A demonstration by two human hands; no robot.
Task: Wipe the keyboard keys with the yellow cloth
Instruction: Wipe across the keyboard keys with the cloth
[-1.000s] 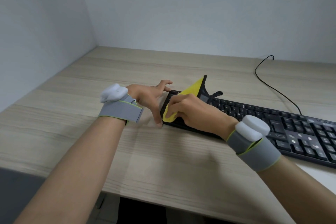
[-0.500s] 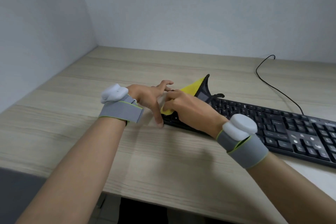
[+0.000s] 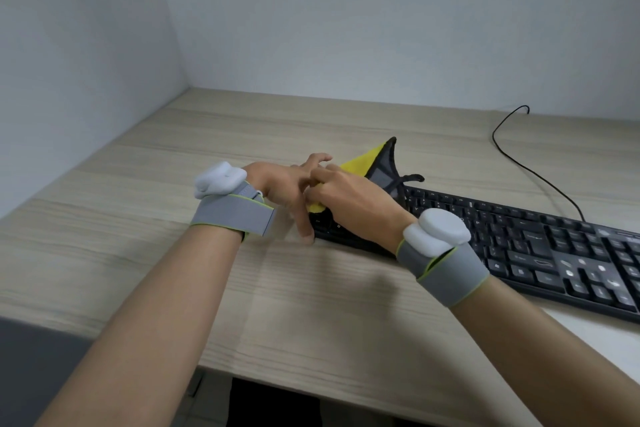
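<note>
A black keyboard (image 3: 519, 246) lies on the wooden desk, running from the middle to the right edge. My right hand (image 3: 349, 198) grips the yellow cloth (image 3: 360, 163) and presses it onto the keyboard's left end; a yellow corner with a dark grey trim sticks up behind my knuckles. My left hand (image 3: 284, 187) rests against the keyboard's left edge with its fingers spread, the thumb down at the front corner. The keys under my right hand are hidden.
The keyboard's black cable (image 3: 533, 166) loops across the desk toward the back wall at the right. The desk (image 3: 207, 156) meets grey walls at the left and back. Its front edge runs below my forearms.
My right hand has slid the cloth leftward and away along the keyboard's left end, until it meets my left hand. The left hand has stayed in place.
</note>
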